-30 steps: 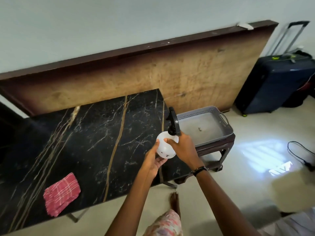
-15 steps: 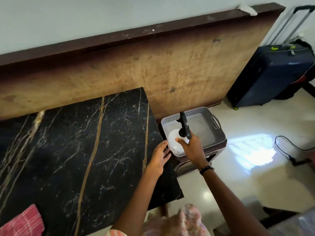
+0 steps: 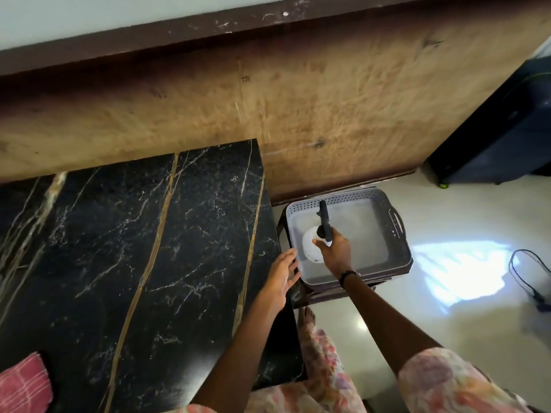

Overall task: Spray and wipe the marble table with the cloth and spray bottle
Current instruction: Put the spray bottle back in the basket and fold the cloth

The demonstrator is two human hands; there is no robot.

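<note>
The black marble table (image 3: 149, 248) with gold veins fills the left half of the view. A folded red checked cloth (image 3: 22, 386) lies on its near left corner. My right hand (image 3: 335, 251) grips the white spray bottle (image 3: 310, 248) with a black trigger head, holding it inside the grey tray (image 3: 399, 234) to the right of the table. My left hand (image 3: 281, 277) hovers at the table's right edge, fingers apart, holding nothing.
The grey tray sits on a low dark stool (image 3: 328, 293) beside the table. A large wooden board (image 3: 298, 99) leans against the wall behind. A dark blue suitcase (image 3: 501, 129) stands at the right. A black cable (image 3: 527, 275) lies on the pale floor.
My right hand carried the spray bottle from over the table's right edge into the grey tray. My left hand let go of the bottle and stays at the table edge.
</note>
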